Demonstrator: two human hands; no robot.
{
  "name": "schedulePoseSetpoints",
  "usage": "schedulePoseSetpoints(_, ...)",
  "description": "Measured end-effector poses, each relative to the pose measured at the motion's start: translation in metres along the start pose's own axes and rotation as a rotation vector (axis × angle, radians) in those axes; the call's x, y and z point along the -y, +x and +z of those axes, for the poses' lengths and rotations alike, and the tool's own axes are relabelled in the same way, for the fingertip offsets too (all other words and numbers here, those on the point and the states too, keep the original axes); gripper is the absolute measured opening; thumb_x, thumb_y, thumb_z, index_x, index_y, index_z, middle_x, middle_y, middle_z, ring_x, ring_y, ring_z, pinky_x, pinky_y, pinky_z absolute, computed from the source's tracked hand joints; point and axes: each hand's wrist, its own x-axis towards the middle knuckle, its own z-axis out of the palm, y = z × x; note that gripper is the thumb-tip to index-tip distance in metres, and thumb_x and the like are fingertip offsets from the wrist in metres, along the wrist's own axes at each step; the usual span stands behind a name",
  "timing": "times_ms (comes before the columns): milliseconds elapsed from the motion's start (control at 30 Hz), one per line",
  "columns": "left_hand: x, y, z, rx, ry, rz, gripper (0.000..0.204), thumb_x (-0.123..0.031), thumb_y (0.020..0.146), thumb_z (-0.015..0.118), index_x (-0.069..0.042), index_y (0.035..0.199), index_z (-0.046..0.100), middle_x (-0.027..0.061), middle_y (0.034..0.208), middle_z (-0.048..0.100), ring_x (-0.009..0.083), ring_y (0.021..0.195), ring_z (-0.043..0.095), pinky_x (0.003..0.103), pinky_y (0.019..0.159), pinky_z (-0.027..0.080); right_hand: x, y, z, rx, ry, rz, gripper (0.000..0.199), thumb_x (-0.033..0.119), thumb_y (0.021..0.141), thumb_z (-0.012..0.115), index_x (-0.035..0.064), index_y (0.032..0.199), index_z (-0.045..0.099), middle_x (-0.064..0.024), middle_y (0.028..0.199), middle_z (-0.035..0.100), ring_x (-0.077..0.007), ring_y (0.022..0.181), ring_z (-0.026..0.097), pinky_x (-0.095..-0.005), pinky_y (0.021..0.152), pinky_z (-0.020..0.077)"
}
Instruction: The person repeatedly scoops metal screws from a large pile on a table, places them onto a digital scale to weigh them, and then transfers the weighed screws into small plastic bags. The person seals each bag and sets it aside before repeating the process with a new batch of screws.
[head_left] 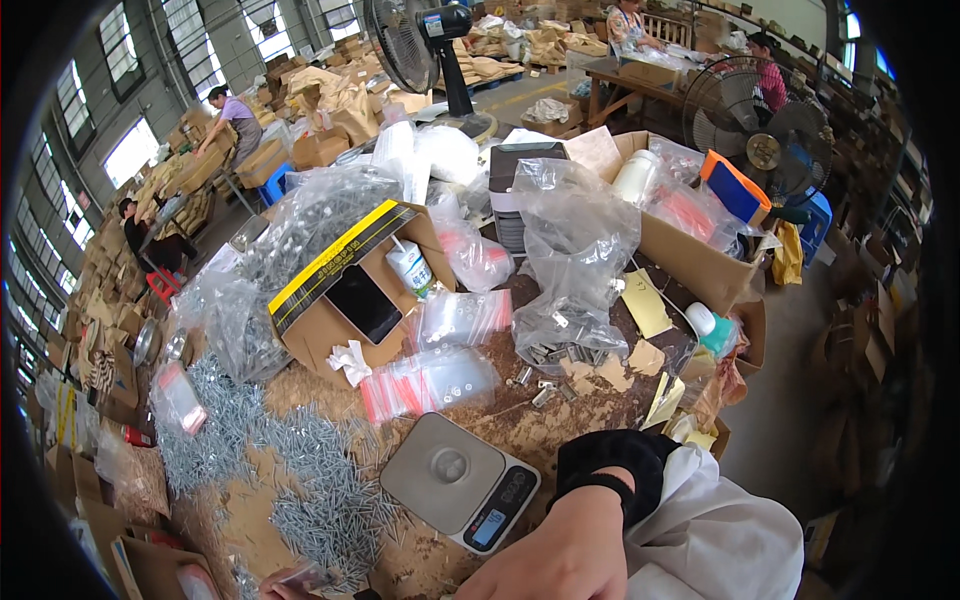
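My right hand (560, 555) reaches in from the lower edge, just below a digital kitchen scale (440, 475); its fingers are cut off by the picture's edge. A dark band and a black cuff circle that wrist. At the bottom left, only a bit of my left hand (285, 588) shows, its fingers closed on something thin and clear that I cannot make out. Right above it spreads a large heap of grey metal screws (320, 515). On the scale's plate lies a small round, clear shape (449, 465). Clear zip bags with red edges (430, 385) lie behind the scale.
An open carton (310, 335) holds a phone (364, 303) and a drink cup (408, 265). A big clear bag (575, 250) stands beside small metal parts (545, 392). Another box (690, 255) is at the right. Fans (455, 70) and several people are farther off.
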Motion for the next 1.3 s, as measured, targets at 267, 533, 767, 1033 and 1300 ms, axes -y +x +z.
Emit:
schedulePoseSetpoints(267, -0.114, 0.022, 0.099, -0.176, 0.064, -0.675, 0.019, -0.020, 0.106, 0.051, -0.002, 0.108, 0.056, 0.0121, 0.095, 0.063, 0.0203, 0.083, 0.057, 0.032, 0.079, 0.048, -0.016, -0.019, -0.022, 0.166, -0.572, 0.416, 0.030, 0.017, 0.092, 0.062, 0.0002, 0.116, 0.062, -0.0160, 0.120, 0.056, -0.0369, 0.115, 0.057, -0.0505, 0.101, 0.0462)
schedulePoseSetpoints(533, -0.135, 0.030, 0.143, 0.178, -0.488, -0.505, 0.012, -0.011, 0.098, 0.055, 0.000, 0.098, 0.060, 0.0152, 0.078, 0.067, 0.0266, 0.068, 0.067, 0.034, 0.060, 0.053, -0.043, -0.053, -0.027, 0.313, -0.938, 0.611, 0.019, 0.021, 0.090, 0.068, 0.0058, 0.083, 0.059, -0.0074, 0.083, 0.053, -0.0289, 0.081, 0.059, -0.0380, 0.080, 0.0514)
schedulePoseSetpoints(767, -0.130, 0.019, 0.139, 0.191, -0.473, -0.533, 0.016, -0.014, 0.104, 0.048, 0.001, 0.100, 0.051, 0.0142, 0.076, 0.062, 0.0235, 0.066, 0.064, 0.039, 0.066, 0.057, -0.041, -0.055, -0.024, 0.308, -1.009, 0.625, 0.029, 0.025, 0.087, 0.075, 0.0079, 0.071, 0.058, -0.0031, 0.071, 0.054, -0.0267, 0.068, 0.060, -0.0369, 0.076, 0.0567)
schedulePoseSetpoints(1033, -0.118, 0.026, 0.135, 0.680, -0.994, -0.875, 0.051, -0.036, 0.097, 0.066, 0.001, 0.130, 0.051, 0.0108, 0.124, 0.055, 0.0201, 0.118, 0.055, 0.035, 0.101, 0.043, -0.053, -0.046, -0.017, 0.189, -0.987, 0.586, 0.029, 0.026, 0.081, 0.080, 0.0093, 0.067, 0.061, -0.0019, 0.064, 0.054, -0.0221, 0.057, 0.058, -0.0367, 0.073, 0.0575)
schedulePoseSetpoints(1300, -0.124, 0.028, 0.112, 0.518, -0.889, -1.035, 0.042, -0.029, 0.109, 0.042, 0.001, 0.138, 0.052, 0.0049, 0.096, 0.066, 0.0122, 0.081, 0.059, 0.029, 0.078, 0.050, -0.046, -0.050, -0.023, 0.103, -1.178, 0.758, 0.014, 0.020, 0.081, 0.075, 0.0075, 0.086, 0.070, -0.0041, 0.068, 0.063, -0.0285, 0.067, 0.064, -0.0440, 0.083, 0.0546)
